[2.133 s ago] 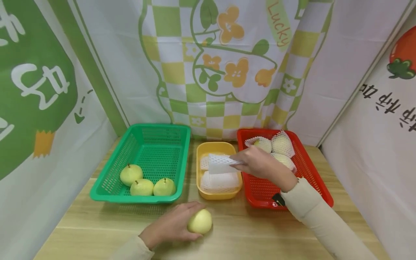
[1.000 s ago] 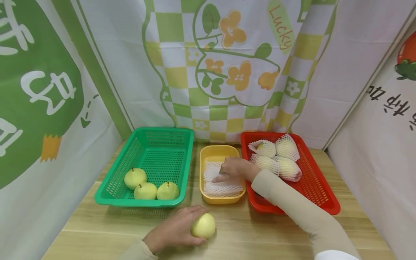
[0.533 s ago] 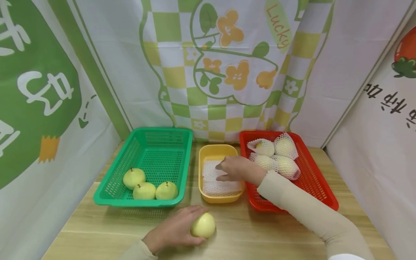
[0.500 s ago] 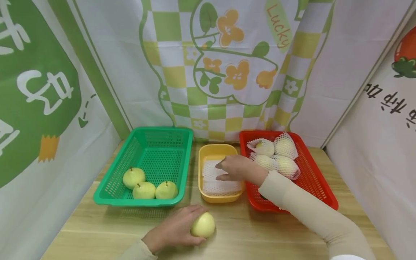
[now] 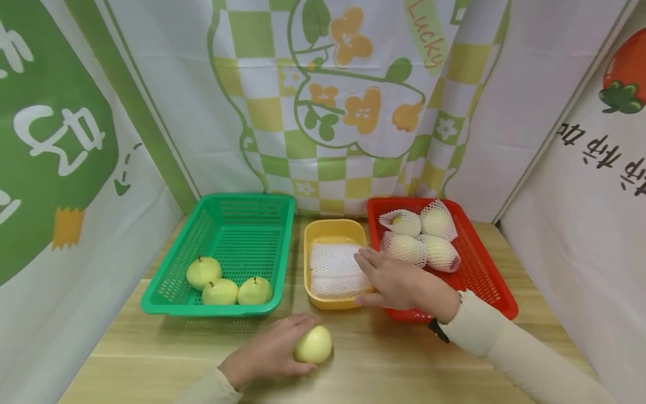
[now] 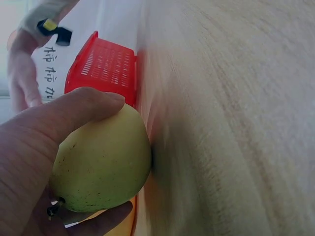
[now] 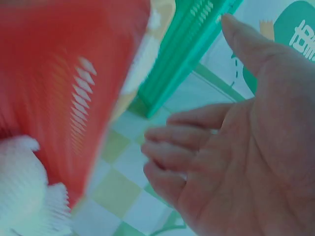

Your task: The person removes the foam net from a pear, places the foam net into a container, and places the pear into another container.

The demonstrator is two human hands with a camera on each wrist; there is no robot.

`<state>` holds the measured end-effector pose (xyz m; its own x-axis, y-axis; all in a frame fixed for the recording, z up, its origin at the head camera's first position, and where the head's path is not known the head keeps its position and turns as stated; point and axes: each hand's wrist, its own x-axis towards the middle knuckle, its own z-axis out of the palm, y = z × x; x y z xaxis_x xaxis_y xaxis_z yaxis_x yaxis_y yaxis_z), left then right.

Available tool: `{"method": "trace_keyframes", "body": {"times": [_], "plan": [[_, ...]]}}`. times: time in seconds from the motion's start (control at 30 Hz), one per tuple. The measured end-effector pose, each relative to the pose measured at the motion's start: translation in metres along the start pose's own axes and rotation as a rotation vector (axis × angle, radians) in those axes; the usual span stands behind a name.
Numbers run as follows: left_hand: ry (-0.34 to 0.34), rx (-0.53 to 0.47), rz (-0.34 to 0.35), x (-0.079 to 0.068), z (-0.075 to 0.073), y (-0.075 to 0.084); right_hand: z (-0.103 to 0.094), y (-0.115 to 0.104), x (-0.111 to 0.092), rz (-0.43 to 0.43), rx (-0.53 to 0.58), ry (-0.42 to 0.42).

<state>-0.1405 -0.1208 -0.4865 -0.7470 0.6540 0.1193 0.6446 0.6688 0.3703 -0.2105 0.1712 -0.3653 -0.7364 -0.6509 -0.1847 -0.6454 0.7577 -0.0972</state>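
- On the wooden surface, front centre: my left hand holds a bare pear, grip wrapped round it, fingers over the top and thumb underneath. The pear rests on the surface just in front of the green basket.
- Left wrist view confirms it: the pear sits against the surface, thumb curled over the top, stem end towards the palm.
- My right hand is over the front right corner of the yellow tray, where it meets the red basket. Grip is wide, fingers nearly straight and spread, holding nothing. I cannot tell if the fingertips touch the foam.
- Right wrist view: my right hand has its palm open and fingers loosely bent, empty. Blurred red basket wall and green basket edge behind it.
- The yellow tray holds a flat stack of white foam net sleeves.
- The green basket holds three bare pears in a row along its front wall, touching.
- The red basket holds four netted pears bunched at its back half, just beside my right hand.
- The baskets stand in a row: green left, yellow middle, red right, near each other.
- Printed cloth hangs behind and to both sides.
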Motion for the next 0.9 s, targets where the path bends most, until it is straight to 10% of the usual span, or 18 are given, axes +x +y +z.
{"method": "trace_keyframes", "body": {"times": [0.53, 0.9], "plan": [[-0.026, 0.014, 0.044, 0.002, -0.01, 0.003, 0.086, -0.004, -0.017, 0.008, 0.102, 0.308], [0.037, 0.137, 0.133, 0.006, -0.092, 0.017, 0.096, -0.005, -0.019, 0.062, -0.1, 0.372]]}}
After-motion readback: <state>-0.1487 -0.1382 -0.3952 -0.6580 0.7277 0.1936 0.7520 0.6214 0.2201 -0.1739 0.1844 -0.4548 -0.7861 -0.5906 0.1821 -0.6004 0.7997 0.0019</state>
